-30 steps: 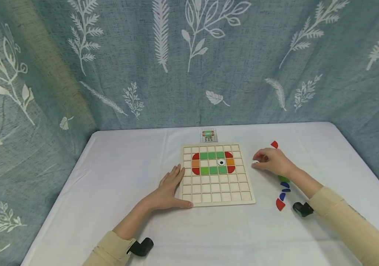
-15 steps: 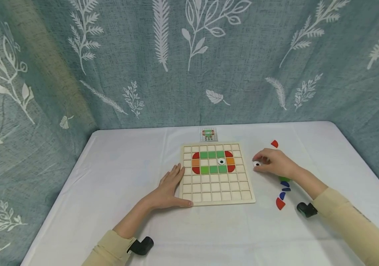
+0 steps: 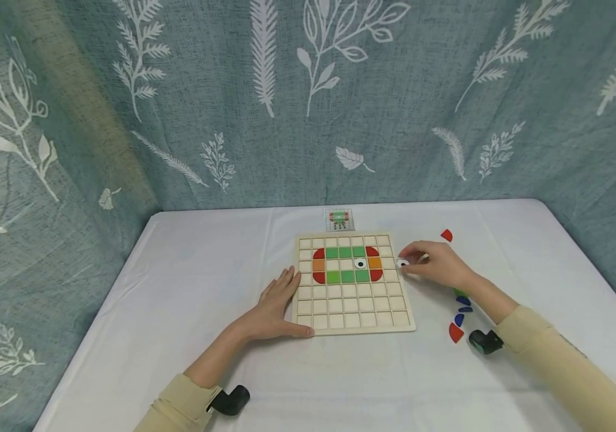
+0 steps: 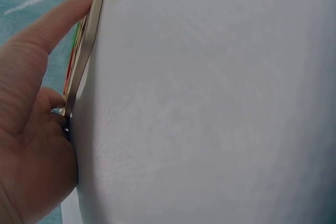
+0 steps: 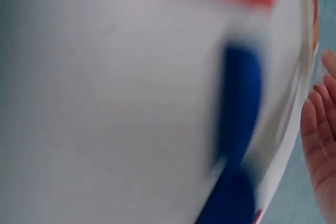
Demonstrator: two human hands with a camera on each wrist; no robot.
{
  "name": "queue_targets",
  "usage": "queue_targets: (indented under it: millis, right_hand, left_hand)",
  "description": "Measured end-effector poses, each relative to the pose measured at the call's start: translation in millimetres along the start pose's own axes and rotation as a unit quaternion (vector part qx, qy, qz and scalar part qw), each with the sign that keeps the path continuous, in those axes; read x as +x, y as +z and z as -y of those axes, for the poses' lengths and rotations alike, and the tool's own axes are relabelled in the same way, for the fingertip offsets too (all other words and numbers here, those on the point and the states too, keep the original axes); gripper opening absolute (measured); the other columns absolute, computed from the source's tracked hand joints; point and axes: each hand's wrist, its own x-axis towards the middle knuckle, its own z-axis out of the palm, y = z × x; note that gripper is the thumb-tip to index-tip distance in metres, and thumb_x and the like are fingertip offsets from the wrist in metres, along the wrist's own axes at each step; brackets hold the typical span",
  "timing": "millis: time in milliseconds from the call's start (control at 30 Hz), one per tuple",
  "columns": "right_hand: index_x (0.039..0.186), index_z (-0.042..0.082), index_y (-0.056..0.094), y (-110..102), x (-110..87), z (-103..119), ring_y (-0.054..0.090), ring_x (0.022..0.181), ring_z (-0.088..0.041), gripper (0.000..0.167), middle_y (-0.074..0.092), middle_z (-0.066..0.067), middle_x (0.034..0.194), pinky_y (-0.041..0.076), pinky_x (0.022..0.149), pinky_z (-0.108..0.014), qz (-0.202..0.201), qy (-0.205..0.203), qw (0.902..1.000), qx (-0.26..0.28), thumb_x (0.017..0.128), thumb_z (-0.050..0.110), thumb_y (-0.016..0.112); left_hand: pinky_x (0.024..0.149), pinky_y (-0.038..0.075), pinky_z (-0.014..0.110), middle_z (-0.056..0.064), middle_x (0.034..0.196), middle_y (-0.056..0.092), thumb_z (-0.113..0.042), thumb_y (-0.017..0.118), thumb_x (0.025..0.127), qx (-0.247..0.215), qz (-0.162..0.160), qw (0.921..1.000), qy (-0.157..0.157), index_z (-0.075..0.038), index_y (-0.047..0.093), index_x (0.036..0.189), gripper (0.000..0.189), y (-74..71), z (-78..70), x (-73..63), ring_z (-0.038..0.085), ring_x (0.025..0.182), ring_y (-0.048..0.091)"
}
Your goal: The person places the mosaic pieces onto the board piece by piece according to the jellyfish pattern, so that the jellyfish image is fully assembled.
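Observation:
A wooden grid board [image 3: 353, 306] lies mid-table with red, orange and green tiles set in a rounded ring. One round eye tile [image 3: 360, 263], white with a black dot, sits inside that ring at the right. My left hand [image 3: 272, 313] rests along the board's left edge, fingers straight and thumb at the front corner; the left wrist view shows the thumb [image 4: 58, 24] against the rim. Beside the board's right edge my right hand [image 3: 437, 264] pinches a second eye tile [image 3: 402, 263] between thumb and fingers.
A small pattern card [image 3: 338, 219] lies behind the board. Right of the board are a red quarter-circle piece [image 3: 446, 235], another red piece [image 3: 455, 332], several blue pieces [image 3: 463, 301] and a green piece [image 3: 460, 293] partly behind the right wrist.
My right hand has moved left to the board's edge with the eye tile, whose black dot has come into view. My left hand and the board have stayed put.

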Motion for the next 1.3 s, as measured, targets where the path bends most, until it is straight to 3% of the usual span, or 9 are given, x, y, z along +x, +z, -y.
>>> queue_targets:
  millis: [200,400,567,733,867,1000,1167,1300]
  right_hand:
    - [0.095,0.012,0.067,27,29.3,35,0.06,0.079,-0.012,0.019,0.063,0.003,0.084,0.053,0.074,-0.032,0.013,-0.026,0.9983,0.05,0.084,0.023,0.078]
    - [0.087,0.013,0.066,52,57.2,67,0.06,0.075,-0.01,0.014,0.064,0.004,0.083,0.052,0.068,-0.028,0.047,-0.086,0.995,0.021,0.085,0.02,0.078]
    - [0.083,0.013,0.071,64,68.4,76,0.059,0.075,-0.009,0.008,0.064,0.004,0.082,0.051,0.068,-0.025,0.062,-0.093,0.9936,-0.018,0.086,0.018,0.076]
    - [0.088,0.011,0.075,68,70.3,77,0.062,0.081,-0.013,0.006,0.066,0.002,0.087,0.052,0.072,-0.027,0.058,-0.109,0.9922,-0.015,0.087,0.016,0.075]
    - [0.097,0.008,0.076,66,67.2,76,0.065,0.091,-0.017,0.01,0.069,-0.002,0.098,0.055,0.078,-0.028,0.065,-0.13,0.9894,0.0,0.091,0.013,0.07]
    - [0.105,0.007,0.075,57,59.2,70,0.065,0.094,-0.019,0.015,0.069,-0.004,0.106,0.055,0.08,-0.03,0.054,-0.125,0.99,0.038,0.095,0.01,0.065]
    - [0.108,0.01,0.074,26,29.2,49,0.064,0.095,-0.018,0.017,0.069,-0.002,0.106,0.055,0.082,-0.034,0.022,-0.053,0.9963,0.064,0.097,0.014,0.062]
    - [0.108,0.01,0.074,-6,-10.3,16,0.063,0.096,-0.019,0.016,0.069,-0.002,0.105,0.055,0.083,-0.037,0.009,0.003,0.9992,0.039,0.095,0.014,0.064]
  left_hand:
    - [0.118,-0.003,0.045,0.012,0.163,-0.004,-0.053,0.079,0.075,0.0,0.004,1.0,-0.002,-0.003,0.007,0.156,0.12,0.4,-0.7,0.8,0.023,0.149,-0.008]
    - [0.118,-0.003,0.046,0.013,0.163,-0.004,-0.052,0.079,0.075,-0.004,0.008,1.0,-0.003,-0.003,0.007,0.156,0.119,1.0,-1.9,1.8,0.023,0.149,-0.008]
    - [0.118,-0.003,0.046,0.013,0.163,-0.004,-0.053,0.078,0.076,-0.002,0.012,0.9999,-0.001,-0.003,0.007,0.156,0.118,2.1,-2.3,2.0,0.024,0.148,-0.009]
    - [0.118,-0.003,0.046,0.013,0.163,-0.004,-0.053,0.078,0.076,-0.004,0.012,0.9999,-0.004,-0.003,0.007,0.156,0.119,1.4,-2.6,1.3,0.024,0.148,-0.009]
    - [0.118,-0.003,0.046,0.012,0.163,-0.004,-0.053,0.079,0.076,-0.003,0.012,0.9999,-0.01,-0.004,0.007,0.156,0.119,0.0,-2.4,0.7,0.024,0.148,-0.009]
    - [0.118,-0.003,0.046,0.012,0.163,-0.004,-0.053,0.079,0.075,-0.001,0.011,0.9998,-0.014,-0.004,0.007,0.156,0.119,-1.0,-2.0,0.5,0.024,0.148,-0.009]
    - [0.118,-0.003,0.046,0.012,0.163,-0.004,-0.053,0.08,0.074,-0.004,0.006,0.9999,-0.015,-0.003,0.007,0.156,0.12,-0.7,-2.5,1.2,0.024,0.149,-0.009]
    - [0.118,-0.003,0.047,0.013,0.163,-0.003,-0.052,0.08,0.074,-0.006,0.002,0.9999,-0.014,-0.003,0.007,0.156,0.121,0.1,-2.5,1.7,0.024,0.149,-0.008]
